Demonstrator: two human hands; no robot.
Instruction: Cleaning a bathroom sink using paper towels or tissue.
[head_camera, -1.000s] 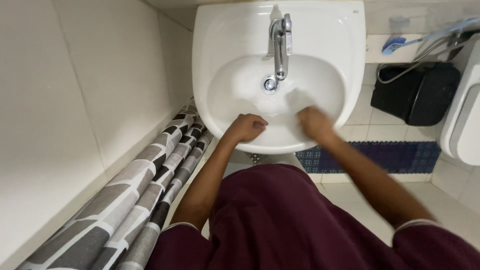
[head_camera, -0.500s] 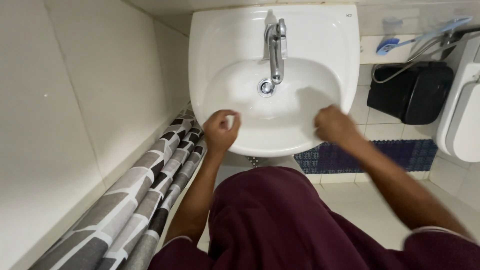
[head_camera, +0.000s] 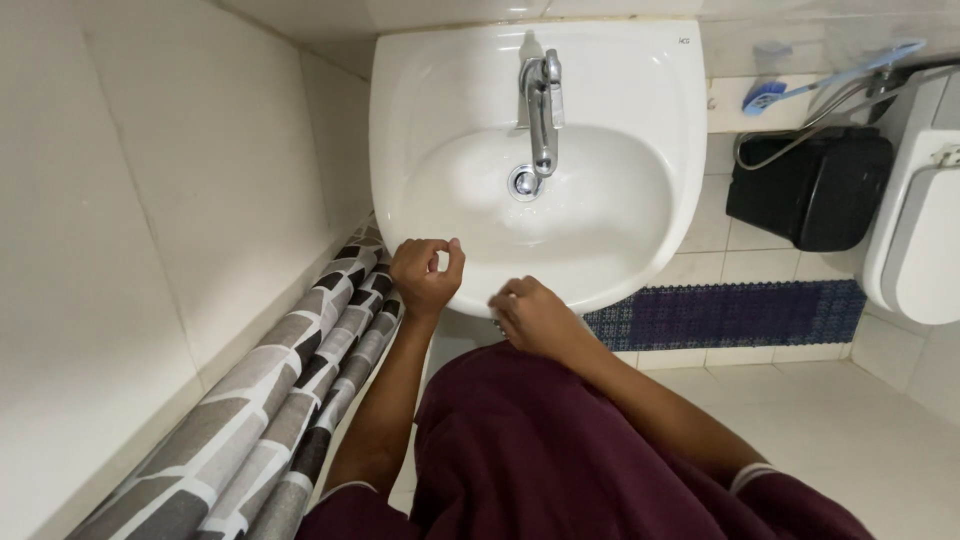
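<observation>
I am looking down at a white sink (head_camera: 640, 90). My left hand (head_camera: 425, 275) is at the front edge of the sink, on its left side. The fingers (head_camera: 420, 248) are curled in toward my thumb, like a loose fist. I cannot tell if something small is inside it. My right hand (head_camera: 535, 318) is just below the front rim of the sink, near the middle. Its fingers are bent too, and it touches the rim or sits right under it. I cannot tell if it holds anything.

A shiny metal tap (head_camera: 542, 110) stands at the back of the sink and points over the round drain (head_camera: 524, 182). The bowl looks wet.

By my left arm hangs a shower curtain (head_camera: 270, 400) with grey, white and black blocks. To my right I see a black bin (head_camera: 815, 190) on the floor, a white toilet (head_camera: 915, 240) beside it, and a blue mat (head_camera: 730, 315) along the wall. My clothes are dark red.
</observation>
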